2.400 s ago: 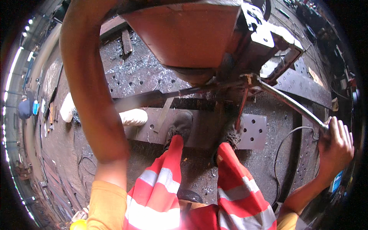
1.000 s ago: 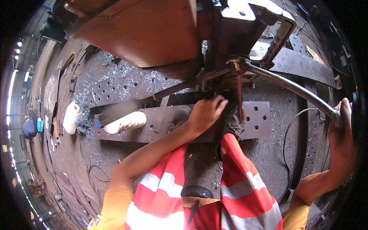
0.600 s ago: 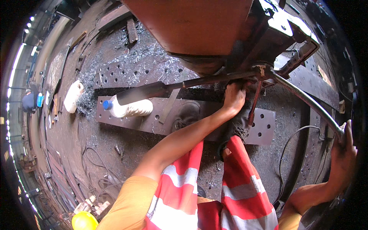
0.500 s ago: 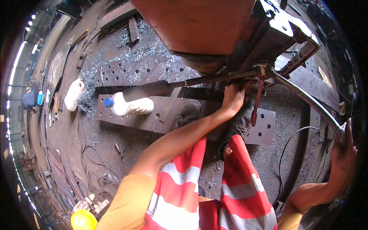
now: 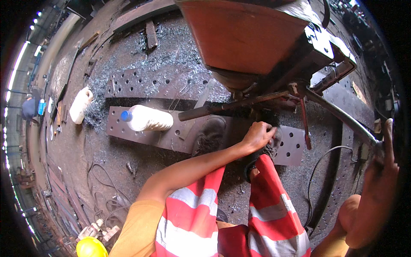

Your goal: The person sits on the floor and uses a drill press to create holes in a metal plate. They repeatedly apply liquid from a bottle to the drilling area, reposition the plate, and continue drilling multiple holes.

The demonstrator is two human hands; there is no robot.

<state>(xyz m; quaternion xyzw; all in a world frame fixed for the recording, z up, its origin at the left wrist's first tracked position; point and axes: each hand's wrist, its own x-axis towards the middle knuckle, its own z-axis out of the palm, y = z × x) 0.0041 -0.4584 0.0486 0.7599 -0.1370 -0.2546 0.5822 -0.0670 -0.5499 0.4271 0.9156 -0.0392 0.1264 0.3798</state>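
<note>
The left hand point(image 5: 259, 136) has been lowered from near the hub point(image 5: 295, 88) toward the right boot point(image 5: 271, 150), fingers curled, any hold unclear; the lever point(image 5: 342, 119) at right is left gripped by the right hand point(image 5: 381, 159)

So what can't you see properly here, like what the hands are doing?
All in the head view:
1. Left hand: its own curled fingers hide whether it holds anything.
2. Right hand: shadow and blur hide how it meets the metal bar.
3. Yellow helmet: cut off by the lower edge.
4. Distant person: too small to tell what they're doing.
</note>
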